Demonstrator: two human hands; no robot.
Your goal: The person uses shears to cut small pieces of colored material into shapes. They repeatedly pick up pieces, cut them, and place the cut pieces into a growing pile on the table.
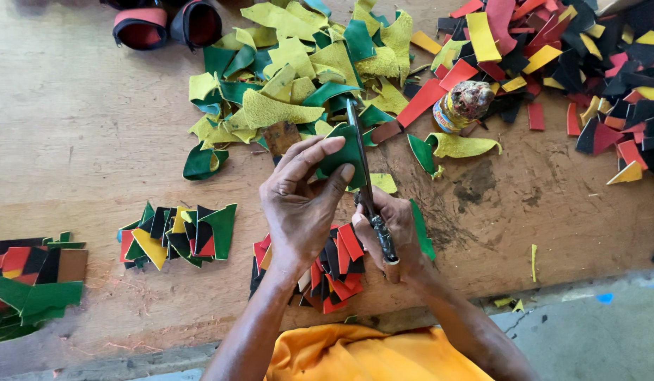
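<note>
Head view, left hand: closed on a green leather piece, thumb at its lower edge, fingers spread over its top, held above the wooden worktable.
Head view, right hand: wrapped tight around the handle of a pair of shears, handle bound in dark cord, blades pointing away from the body.
Shears and piece: blade edge lying along the right side of the green leather piece, touching it.
Beneath the hands: stack of red and black cut pieces, near the table's front edge, partly hidden by both wrists.
Left of that stack: fan of green, yellow, black and red pieces, set apart on bare wood.
Far left edge: another pile of green, red, black and brown pieces.
Beyond the hands: heap of yellow-green and dark green offcuts, loose and overlapping.
Upper right: spread of red, yellow and black scraps.
Between the heaps: small glue-crusted bottle, lying on its side.
Top left: two dark round shoe-like pieces with red rims.
Bottom: orange garment between the forearms.
</note>
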